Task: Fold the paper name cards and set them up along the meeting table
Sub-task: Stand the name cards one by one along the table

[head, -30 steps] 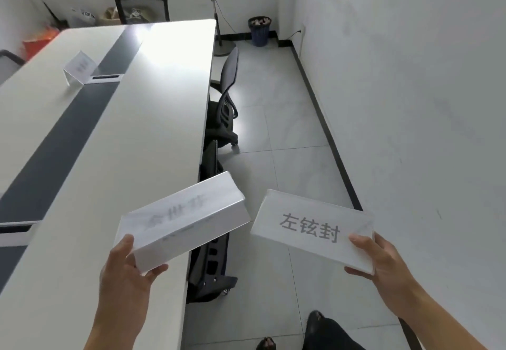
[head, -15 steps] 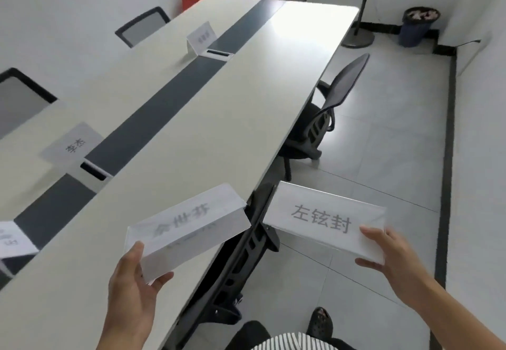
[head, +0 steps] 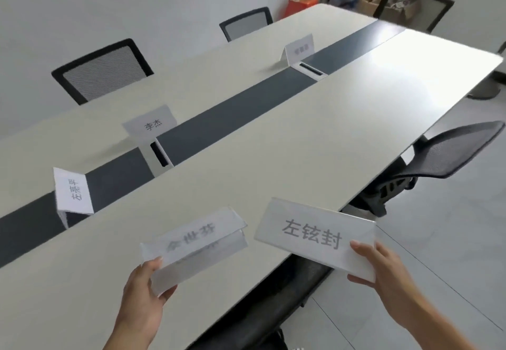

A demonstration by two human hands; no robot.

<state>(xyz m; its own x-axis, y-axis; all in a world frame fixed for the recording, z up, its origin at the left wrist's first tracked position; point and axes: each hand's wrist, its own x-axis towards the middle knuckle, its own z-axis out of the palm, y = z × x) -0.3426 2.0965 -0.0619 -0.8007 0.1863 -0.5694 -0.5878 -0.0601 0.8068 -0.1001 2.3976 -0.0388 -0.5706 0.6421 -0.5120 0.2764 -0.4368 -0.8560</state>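
My left hand (head: 143,292) pinches the lower left corner of a folded white name card (head: 195,243) with blurred grey lettering, held just above the near side of the long white meeting table (head: 315,119). My right hand (head: 380,264) pinches the right end of a second folded card (head: 312,236) with clear dark characters, held over the table's edge. Three folded cards stand along the far side of the dark centre strip: one near left (head: 72,195), one in the middle (head: 150,123), one farther back (head: 298,48).
Black mesh chairs stand at the far side (head: 102,69), (head: 245,22), at the table's head (head: 410,7), and tucked in at the near right (head: 449,158). Cable boxes (head: 160,155), (head: 310,69) sit in the strip. Boxes and bags clutter the back corner. Grey tile floor lies to the right.
My view has swung left from the wall and floor onto the table, revealing the standing cards. Both hands keep the same grip, and the two cards now hover over the table's near edge.
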